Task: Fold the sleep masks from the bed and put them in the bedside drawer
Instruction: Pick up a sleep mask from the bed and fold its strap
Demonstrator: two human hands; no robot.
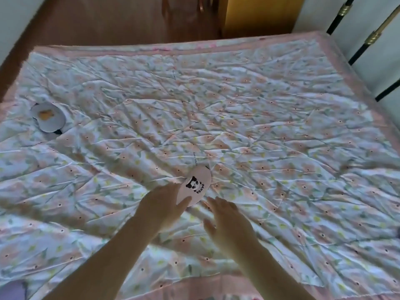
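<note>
On the bed, near its front middle, we have the pink panda sleep mask lying folded on the wrinkled floral cover. Left hand grips its near end: thumb on top, fingers under or behind, we can't see them. Right hand sits just beside the mask, fingers spread wide, holding nothing, not touching it. A thin strap with small print runs from the mask's far end across the cover. Second sleep mask, white with a yellow patch, lies well apart near the bed's left edge, dark strap peeking from under it. Drawer not in frame.
</note>
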